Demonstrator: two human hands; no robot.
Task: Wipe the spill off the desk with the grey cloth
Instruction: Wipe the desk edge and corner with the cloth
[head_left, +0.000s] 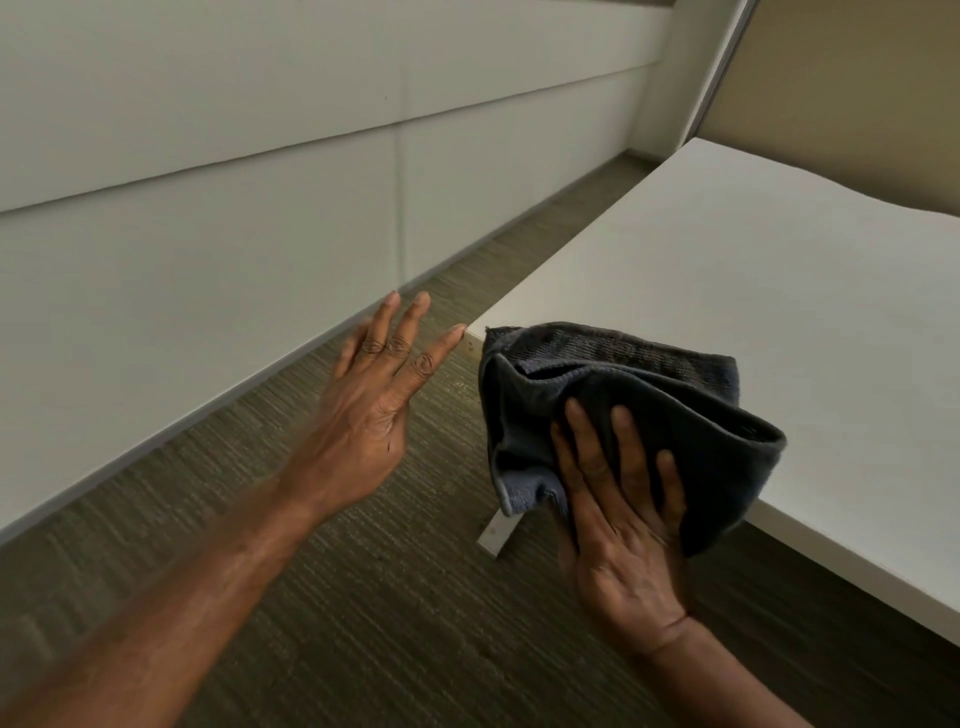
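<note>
My right hand (623, 519) grips the folded grey cloth (613, 395) from below, holding it over the near left corner of the white desk (753, 270). The cloth bunches in thick folds and hides that corner of the desk top. My left hand (371, 400) hovers beside the desk with fingers spread, holding nothing, its fingertips close to the desk's left edge. A few small dark specks show on the desk edge just left of the cloth. No spill shows on the bare desk top.
A white panelled wall (208, 208) runs along the left. Olive carpet (363, 597) covers the floor between wall and desk. A white desk leg (498, 535) stands under the near corner. A beige partition (857, 78) rises behind the desk.
</note>
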